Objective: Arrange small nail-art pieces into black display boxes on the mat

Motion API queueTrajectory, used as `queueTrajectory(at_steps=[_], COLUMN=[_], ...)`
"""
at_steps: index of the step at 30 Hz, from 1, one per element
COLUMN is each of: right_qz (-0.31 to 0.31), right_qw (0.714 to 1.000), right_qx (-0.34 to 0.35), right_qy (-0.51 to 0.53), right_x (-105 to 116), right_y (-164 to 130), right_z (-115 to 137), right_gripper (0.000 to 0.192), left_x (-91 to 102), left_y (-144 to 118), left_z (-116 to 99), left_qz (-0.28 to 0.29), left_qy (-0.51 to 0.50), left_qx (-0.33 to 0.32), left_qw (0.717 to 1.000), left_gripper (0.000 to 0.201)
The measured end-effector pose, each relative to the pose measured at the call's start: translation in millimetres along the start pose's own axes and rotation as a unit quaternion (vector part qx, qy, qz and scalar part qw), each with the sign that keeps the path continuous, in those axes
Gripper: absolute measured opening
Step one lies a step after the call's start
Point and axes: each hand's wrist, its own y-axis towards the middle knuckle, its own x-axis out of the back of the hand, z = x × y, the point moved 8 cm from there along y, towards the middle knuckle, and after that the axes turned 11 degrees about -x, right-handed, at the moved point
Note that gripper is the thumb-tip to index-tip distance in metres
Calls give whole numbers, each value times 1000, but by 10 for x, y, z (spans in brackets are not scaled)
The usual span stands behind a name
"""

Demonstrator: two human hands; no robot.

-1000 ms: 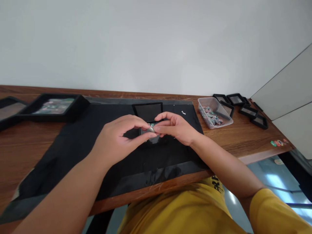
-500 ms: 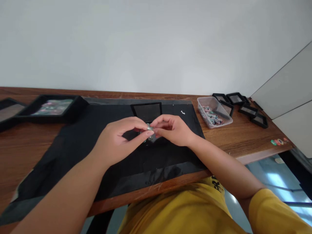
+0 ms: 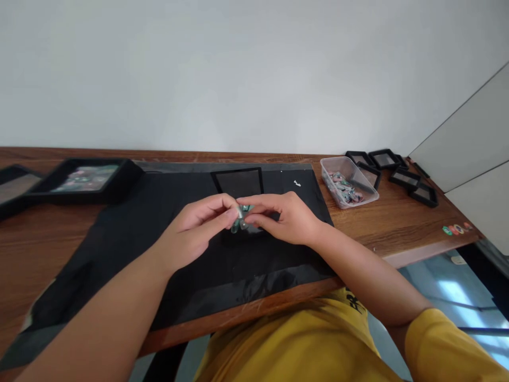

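Hands (image 3: 242, 218) together, fingertips pinched on small green-and-grey piece (image 3: 240, 216) above black mat (image 3: 119, 239)

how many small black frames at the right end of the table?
5 visible, clustered past the clear plastic tub. One more may lie hidden at the far edge.

wall: plain white (image 3: 254, 69), matte, fills upper half of view
surface: wood-grain brown desk (image 3: 401, 223), runs left to right against the wall
mat: black sheet (image 3: 131, 233) covering the middle of the surface, front edge reaching the desk lip
panel: light grey slab (image 3: 473, 138) at far right, angled, with a thin dark seam
floor: pale glossy blue-grey (image 3: 449, 286), seen below right desk edge, bright reflections
light: soft, even, no hard shadows
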Motion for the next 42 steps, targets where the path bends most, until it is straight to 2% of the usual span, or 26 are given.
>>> queueTrajectory(at_steps=[5,14,18,20,23,26,32,42], right_qz=[1,-2,3,0,5,28,83,128], right_qw=[1000,999,997,997,993,977,944,913], right_qx=[-9,-11,-35,-58,-99,-121,-140,-92], right_qy=[14,53,74,47,-58,-171,-286,-377], right_x=[-51,-64,-44,-20,0,6,0,-206], right_y=[11,-2,12,30,64,101,161,187], right_z=[-7,4,-53,-95,-142,-128,-69,68], right_gripper=[36,19,18,18,20,23,25,19], left_x=[0,-15,97,211,381,476,479,457], left_y=[-13,-18,-21,-27,-43,-64,-98,-78], left_z=[30,67,39,15,-22,-21,79,72], left_qz=[5,13,-26,-68,-134,-168,-143,-124], left_qy=[18,32,87,122,158,196,252,265], left_qx=[15,32,14,3,-16,-17,41,51], left_qw=[1000,999,996,990,978,966,956,955], left_gripper=[30,32,27,27,26,25,29,35])
